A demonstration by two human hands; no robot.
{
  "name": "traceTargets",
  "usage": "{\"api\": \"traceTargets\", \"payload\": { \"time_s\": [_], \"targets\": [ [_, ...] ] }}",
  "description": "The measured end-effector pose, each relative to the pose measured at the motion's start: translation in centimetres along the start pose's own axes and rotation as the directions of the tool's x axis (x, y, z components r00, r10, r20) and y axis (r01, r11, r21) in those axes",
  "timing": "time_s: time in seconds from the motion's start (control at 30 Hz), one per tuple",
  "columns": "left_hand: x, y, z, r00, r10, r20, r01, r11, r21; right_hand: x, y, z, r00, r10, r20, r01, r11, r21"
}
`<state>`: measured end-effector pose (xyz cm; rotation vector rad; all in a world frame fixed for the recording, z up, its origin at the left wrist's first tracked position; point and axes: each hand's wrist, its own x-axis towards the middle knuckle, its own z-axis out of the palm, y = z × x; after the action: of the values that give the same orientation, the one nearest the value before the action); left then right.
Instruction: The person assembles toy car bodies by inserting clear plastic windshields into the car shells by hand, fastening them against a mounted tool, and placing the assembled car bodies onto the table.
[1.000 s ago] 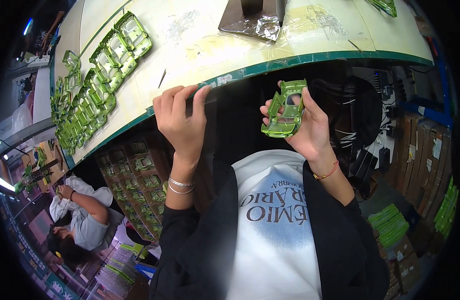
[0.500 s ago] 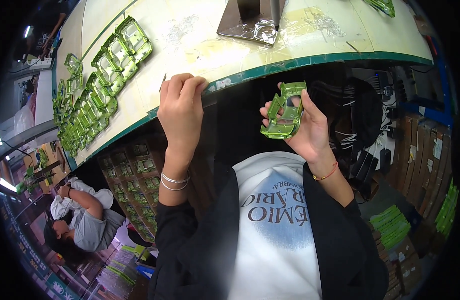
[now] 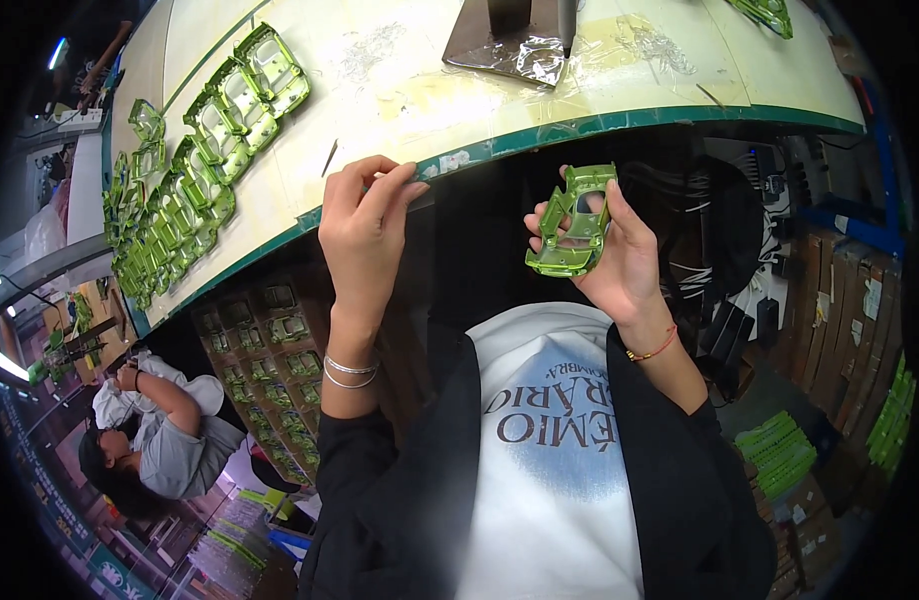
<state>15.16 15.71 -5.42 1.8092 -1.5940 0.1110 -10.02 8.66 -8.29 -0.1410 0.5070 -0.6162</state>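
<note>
In my right hand [image 3: 630,250] rests a shiny green toy car body shell [image 3: 577,222] with window openings. The thumb presses on its right side and the fingers support it from beneath and the left. This shell is held below the table's near edge. My left hand [image 3: 363,225] hovers at the green-edged rim of the table [image 3: 460,130]. Its thumb and forefinger tips are slightly apart, and I see nothing between them. The other fingers are bent. A thin dark sliver [image 3: 330,157] lies on the table just beyond this hand.
Several green car shells [image 3: 195,165] stand in rows at the table's left. A dark stand base [image 3: 505,45] under clear film sits at the far middle. A compartment tray [image 3: 270,370] of green parts is below left. Another person [image 3: 170,430] sits at left; cartons [image 3: 840,320] stand right.
My left thumb and forefinger have parted from a closer pinch, and the hand has shifted slightly down, uncovering the dark sliver. My right hand still holds the shell, nearly in place.
</note>
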Motion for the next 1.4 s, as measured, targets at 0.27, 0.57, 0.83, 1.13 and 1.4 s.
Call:
{"api": "traceTargets", "payload": {
  "time_s": [0.27, 0.57, 0.83, 1.13, 1.4],
  "targets": [
    [-0.5, -0.3, 0.6, 0.992, 0.127, -0.012, -0.125, 0.985, 0.121, 0.2, 0.0, -0.4, 0.999, -0.010, 0.033, 0.007, 0.996, 0.087],
    [-1.1, -0.3, 0.3, 0.993, 0.115, -0.023, -0.110, 0.984, 0.138, 0.4, -0.1, 0.2, 0.998, -0.005, 0.055, 0.000, 0.995, 0.104],
    [-3.4, 5.0, 1.6, 0.921, -0.348, 0.176, 0.373, 0.654, -0.658, 0.9, 0.5, 1.5, 0.995, 0.088, -0.042, -0.073, 0.961, 0.268],
    [-4.0, 6.2, 2.7, 0.932, -0.244, 0.268, 0.361, 0.678, -0.640, 0.9, 0.7, 1.7, 0.995, 0.101, -0.014, -0.091, 0.942, 0.323],
    [-3.9, 6.0, 2.7, 0.909, -0.239, 0.342, 0.405, 0.702, -0.586, 0.7, 0.6, 1.1, 0.999, 0.044, -0.023, -0.038, 0.976, 0.214]
  ]
}}
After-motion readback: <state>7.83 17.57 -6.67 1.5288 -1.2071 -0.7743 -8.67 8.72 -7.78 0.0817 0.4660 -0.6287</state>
